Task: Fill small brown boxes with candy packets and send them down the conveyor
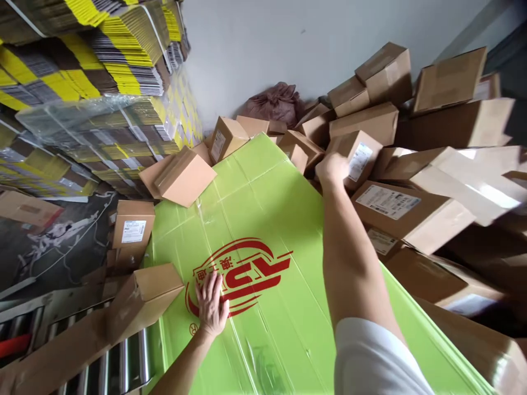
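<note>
A long, flat-topped green package with glossy plastic wrapping (288, 312) lies under both arms. Its long axis runs away from the person, its far end angled leftward; its near end is cut off by the bottom of the view. One red printed logo (255, 274) marks its top, partly covered by the left hand (212, 304), which rests flat with the fingers slightly spread, pinching nothing.

Left of that hand, a plain tan cardboard box (152, 299) sits by the metal roller conveyor (123, 362), which is cut off at the lower left. Farther up the same side, one upright brown box with a white label (134, 227) stands beside the package.

Beyond the left hand, a tilted tan carton (187, 178) lies over the package's far left corner.

The right hand (332, 167) reaches past the package's right edge and is curled at one small brown carton with a white label (358, 156); its fingertips are hidden, so whether it pinches the carton cannot be told. To its right is a heap of brown cardboard boxes (436, 214), overlapping too much to count. Farther off are one dark reddish-brown sack (275, 104), half hidden, and, left, strapped stacks of yellow and brown flattened cardboard (123, 55), cut off by the frame.
</note>
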`<state>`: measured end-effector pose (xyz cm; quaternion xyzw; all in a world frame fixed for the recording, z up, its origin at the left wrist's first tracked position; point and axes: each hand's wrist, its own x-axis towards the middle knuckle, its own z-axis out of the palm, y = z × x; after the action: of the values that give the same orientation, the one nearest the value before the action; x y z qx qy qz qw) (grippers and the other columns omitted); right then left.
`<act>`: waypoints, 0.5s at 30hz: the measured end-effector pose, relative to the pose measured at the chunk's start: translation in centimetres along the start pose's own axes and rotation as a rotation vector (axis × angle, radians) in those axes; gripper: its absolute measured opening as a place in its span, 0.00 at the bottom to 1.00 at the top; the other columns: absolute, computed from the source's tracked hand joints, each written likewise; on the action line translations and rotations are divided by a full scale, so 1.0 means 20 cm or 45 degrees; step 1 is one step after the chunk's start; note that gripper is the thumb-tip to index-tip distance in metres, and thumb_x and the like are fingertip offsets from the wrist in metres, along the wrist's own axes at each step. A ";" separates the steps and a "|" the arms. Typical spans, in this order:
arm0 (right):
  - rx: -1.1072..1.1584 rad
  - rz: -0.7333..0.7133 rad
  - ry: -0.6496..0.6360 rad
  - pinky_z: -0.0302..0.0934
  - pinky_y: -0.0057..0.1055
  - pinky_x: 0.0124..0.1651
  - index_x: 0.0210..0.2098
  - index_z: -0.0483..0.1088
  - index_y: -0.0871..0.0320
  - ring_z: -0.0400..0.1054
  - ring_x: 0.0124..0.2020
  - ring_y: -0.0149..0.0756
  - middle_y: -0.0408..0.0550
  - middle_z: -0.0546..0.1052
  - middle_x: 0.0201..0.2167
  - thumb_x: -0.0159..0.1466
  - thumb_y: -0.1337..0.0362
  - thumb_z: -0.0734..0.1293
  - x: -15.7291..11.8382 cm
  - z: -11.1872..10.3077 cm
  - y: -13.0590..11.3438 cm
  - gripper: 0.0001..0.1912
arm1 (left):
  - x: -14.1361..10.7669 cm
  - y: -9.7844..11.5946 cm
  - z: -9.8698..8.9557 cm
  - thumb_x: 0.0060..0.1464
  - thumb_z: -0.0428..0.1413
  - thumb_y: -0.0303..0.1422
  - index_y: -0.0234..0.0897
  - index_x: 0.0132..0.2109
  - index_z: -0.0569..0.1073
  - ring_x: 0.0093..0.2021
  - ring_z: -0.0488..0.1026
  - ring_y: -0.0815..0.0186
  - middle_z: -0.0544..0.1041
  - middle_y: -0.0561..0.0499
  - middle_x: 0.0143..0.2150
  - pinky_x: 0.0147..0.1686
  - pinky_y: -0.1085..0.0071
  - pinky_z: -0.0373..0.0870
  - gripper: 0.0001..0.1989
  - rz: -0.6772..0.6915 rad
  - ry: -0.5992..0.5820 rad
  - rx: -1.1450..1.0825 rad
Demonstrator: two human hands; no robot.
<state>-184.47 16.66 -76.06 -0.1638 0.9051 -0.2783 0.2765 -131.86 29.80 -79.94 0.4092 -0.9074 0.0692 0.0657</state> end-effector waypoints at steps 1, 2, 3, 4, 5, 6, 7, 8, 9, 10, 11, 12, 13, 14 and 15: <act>-0.015 -0.044 0.137 0.58 0.48 0.56 0.63 0.63 0.68 0.61 0.61 0.52 0.81 0.65 0.58 0.71 0.66 0.58 -0.02 -0.01 -0.07 0.23 | 0.00 0.00 0.00 0.68 0.38 0.39 0.39 0.74 0.49 0.73 0.51 0.54 0.58 0.43 0.73 0.73 0.48 0.33 0.31 -0.001 -0.006 0.002; -0.036 -0.174 0.241 0.56 0.48 0.58 0.66 0.60 0.67 0.57 0.64 0.52 0.79 0.62 0.61 0.71 0.67 0.58 -0.05 -0.01 -0.16 0.24 | 0.00 0.00 0.00 0.68 0.37 0.39 0.38 0.74 0.49 0.74 0.51 0.54 0.58 0.43 0.73 0.73 0.48 0.33 0.31 0.001 -0.010 0.006; -0.053 -0.371 0.295 0.55 0.48 0.59 0.67 0.57 0.66 0.56 0.64 0.52 0.77 0.61 0.62 0.70 0.67 0.60 -0.10 0.00 -0.27 0.27 | 0.00 0.01 -0.01 0.68 0.37 0.39 0.38 0.74 0.49 0.74 0.50 0.54 0.58 0.43 0.73 0.73 0.48 0.33 0.31 0.001 -0.010 0.012; -0.076 -0.636 0.284 0.57 0.47 0.58 0.67 0.57 0.65 0.57 0.62 0.53 0.73 0.63 0.60 0.68 0.66 0.64 -0.18 0.04 -0.39 0.30 | 0.00 0.01 -0.01 0.68 0.37 0.40 0.38 0.74 0.49 0.74 0.50 0.55 0.58 0.43 0.73 0.73 0.48 0.33 0.31 0.001 -0.009 0.019; -0.100 -0.935 0.203 0.57 0.48 0.59 0.69 0.53 0.67 0.58 0.62 0.55 0.73 0.63 0.61 0.66 0.65 0.69 -0.27 0.10 -0.52 0.37 | 0.00 0.01 -0.01 0.68 0.36 0.39 0.37 0.74 0.49 0.74 0.50 0.55 0.58 0.42 0.73 0.73 0.48 0.33 0.31 0.004 -0.005 0.027; -0.108 -1.112 0.114 0.56 0.45 0.62 0.71 0.51 0.63 0.57 0.64 0.52 0.67 0.64 0.62 0.62 0.64 0.73 -0.37 0.17 -0.65 0.44 | 0.00 0.01 -0.01 0.68 0.36 0.39 0.37 0.74 0.49 0.74 0.50 0.55 0.58 0.42 0.72 0.73 0.49 0.34 0.31 0.008 -0.002 0.036; -0.108 -1.230 0.051 0.53 0.42 0.66 0.72 0.50 0.53 0.53 0.67 0.48 0.58 0.62 0.66 0.56 0.61 0.78 -0.47 0.27 -0.78 0.51 | 0.01 0.01 -0.02 0.68 0.36 0.38 0.37 0.74 0.49 0.74 0.51 0.54 0.58 0.42 0.72 0.73 0.49 0.34 0.31 0.012 -0.001 0.043; -0.099 -1.309 0.005 0.48 0.44 0.70 0.73 0.47 0.49 0.46 0.71 0.49 0.55 0.56 0.70 0.54 0.58 0.79 -0.56 0.37 -0.90 0.55 | 0.01 0.01 -0.02 0.68 0.37 0.38 0.37 0.74 0.49 0.73 0.52 0.54 0.58 0.42 0.72 0.73 0.49 0.34 0.31 0.017 -0.006 0.048; -0.065 -1.343 -0.062 0.44 0.49 0.72 0.74 0.44 0.52 0.41 0.73 0.51 0.57 0.51 0.73 0.55 0.56 0.78 -0.63 0.46 -0.99 0.57 | 0.01 0.01 -0.03 0.67 0.38 0.38 0.37 0.74 0.49 0.73 0.52 0.53 0.58 0.42 0.72 0.73 0.49 0.34 0.31 0.019 -0.019 0.051; -0.003 -1.329 -0.088 0.41 0.53 0.72 0.75 0.40 0.52 0.36 0.74 0.53 0.57 0.46 0.74 0.56 0.53 0.77 -0.67 0.55 -1.07 0.58 | 0.01 0.01 -0.03 0.67 0.39 0.38 0.37 0.74 0.49 0.73 0.53 0.52 0.59 0.42 0.72 0.73 0.49 0.34 0.31 0.019 -0.030 0.052; 0.053 -1.320 -0.115 0.39 0.59 0.72 0.75 0.36 0.54 0.33 0.75 0.55 0.58 0.42 0.75 0.58 0.51 0.74 -0.70 0.62 -1.12 0.58 | 0.01 0.01 -0.04 0.66 0.39 0.38 0.37 0.74 0.49 0.73 0.53 0.51 0.59 0.42 0.72 0.73 0.48 0.34 0.32 0.016 -0.036 0.053; 0.096 -1.337 -0.147 0.40 0.62 0.71 0.75 0.34 0.56 0.33 0.75 0.56 0.59 0.42 0.75 0.60 0.50 0.72 -0.71 0.68 -1.15 0.57 | 0.00 0.01 -0.04 0.66 0.39 0.38 0.37 0.75 0.48 0.73 0.53 0.51 0.58 0.42 0.72 0.73 0.48 0.34 0.33 0.011 -0.045 0.052; 0.105 -1.388 -0.186 0.43 0.62 0.70 0.75 0.33 0.56 0.34 0.75 0.56 0.58 0.43 0.75 0.61 0.50 0.71 -0.71 0.72 -1.15 0.56 | 0.00 0.01 -0.04 0.66 0.39 0.38 0.37 0.75 0.48 0.73 0.53 0.50 0.58 0.42 0.73 0.73 0.47 0.34 0.33 0.010 -0.053 0.052; 0.068 -1.464 -0.230 0.48 0.61 0.68 0.75 0.35 0.56 0.37 0.74 0.57 0.59 0.47 0.74 0.60 0.51 0.71 -0.71 0.75 -1.14 0.55 | -0.01 0.01 -0.04 0.65 0.39 0.39 0.37 0.75 0.48 0.73 0.53 0.50 0.58 0.42 0.73 0.73 0.47 0.33 0.33 0.009 -0.059 0.052; -0.008 -1.543 -0.269 0.53 0.58 0.66 0.75 0.39 0.57 0.42 0.72 0.57 0.60 0.52 0.73 0.59 0.52 0.72 -0.71 0.76 -1.12 0.55 | -0.01 0.01 -0.04 0.65 0.39 0.39 0.37 0.74 0.48 0.73 0.53 0.51 0.58 0.42 0.73 0.73 0.47 0.33 0.33 0.006 -0.069 0.055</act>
<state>-160.94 -1.00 -67.38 -0.6768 0.6195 -0.3655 0.1568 -131.85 30.21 -79.20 0.4101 -0.9082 0.0778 0.0319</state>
